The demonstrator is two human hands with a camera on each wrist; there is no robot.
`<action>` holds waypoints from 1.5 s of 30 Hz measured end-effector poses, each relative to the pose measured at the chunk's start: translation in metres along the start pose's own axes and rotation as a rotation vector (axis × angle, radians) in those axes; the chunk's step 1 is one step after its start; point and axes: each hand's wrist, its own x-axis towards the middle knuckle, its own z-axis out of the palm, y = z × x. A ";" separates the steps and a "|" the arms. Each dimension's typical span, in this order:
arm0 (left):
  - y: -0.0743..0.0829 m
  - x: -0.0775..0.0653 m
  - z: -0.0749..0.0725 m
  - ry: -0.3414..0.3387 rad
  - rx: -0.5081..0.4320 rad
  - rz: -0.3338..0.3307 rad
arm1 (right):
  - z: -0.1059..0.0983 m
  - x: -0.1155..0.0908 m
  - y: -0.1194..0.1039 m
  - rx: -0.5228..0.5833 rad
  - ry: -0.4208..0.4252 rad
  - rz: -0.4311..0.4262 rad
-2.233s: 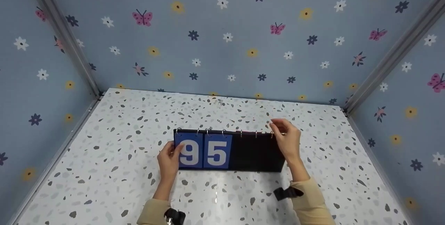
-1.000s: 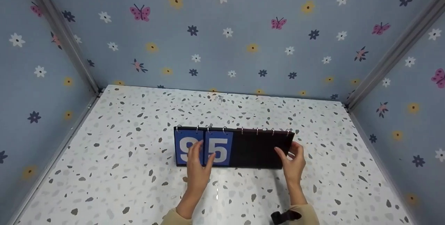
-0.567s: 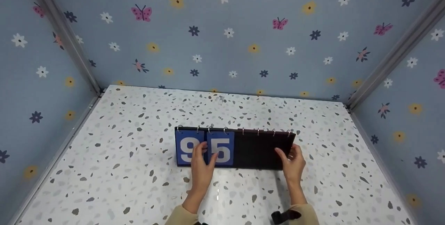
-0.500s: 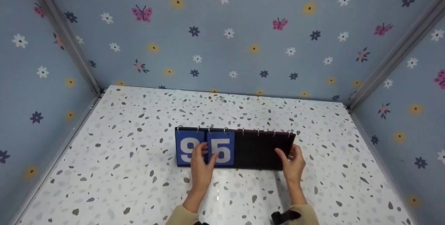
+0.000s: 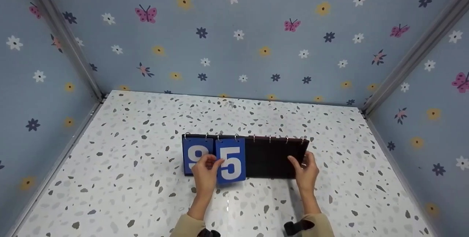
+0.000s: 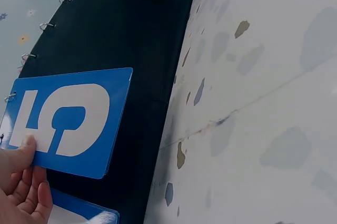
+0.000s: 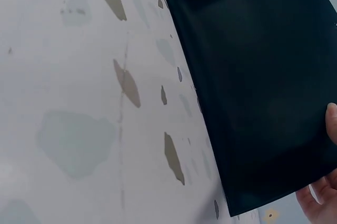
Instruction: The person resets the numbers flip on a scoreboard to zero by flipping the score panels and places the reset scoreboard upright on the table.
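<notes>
A black flip scoreboard [image 5: 269, 158] with metal rings along its top edge stands on the speckled table. Its left half bears a blue card with a white 9 [image 5: 192, 147], partly behind my left hand, and a blue card with a white 5 [image 5: 231, 171]. My left hand [image 5: 205, 173] pinches the left edge of the 5 card, thumb on its face. That card [image 6: 73, 121] is lifted off the board in the left wrist view. At the right end, my right hand [image 5: 307, 173] grips the board's edge, thumb in front and fingers behind.
The white speckled tabletop [image 5: 146, 200] spreads around the board. A blue wall [image 5: 234, 57] with flowers and butterflies rises at the back, with side walls left and right joined by grey metal posts [image 5: 66, 35].
My left hand has gone from the board's left end to the 5 card and now tilts it outward. My right hand has dropped from the top rings to the right edge.
</notes>
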 end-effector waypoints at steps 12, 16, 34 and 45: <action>0.011 0.003 -0.012 -0.059 0.124 0.008 | -0.001 -0.001 -0.016 0.006 -0.002 0.015; 0.017 0.001 -0.016 -0.109 0.103 0.011 | 0.001 0.001 0.000 -0.030 -0.001 0.028; 0.043 0.014 -0.040 -0.354 -0.226 0.043 | 0.001 0.003 0.002 -0.033 0.004 0.059; 0.055 0.038 -0.038 -0.242 -0.176 0.165 | 0.001 0.003 0.000 -0.018 -0.005 0.084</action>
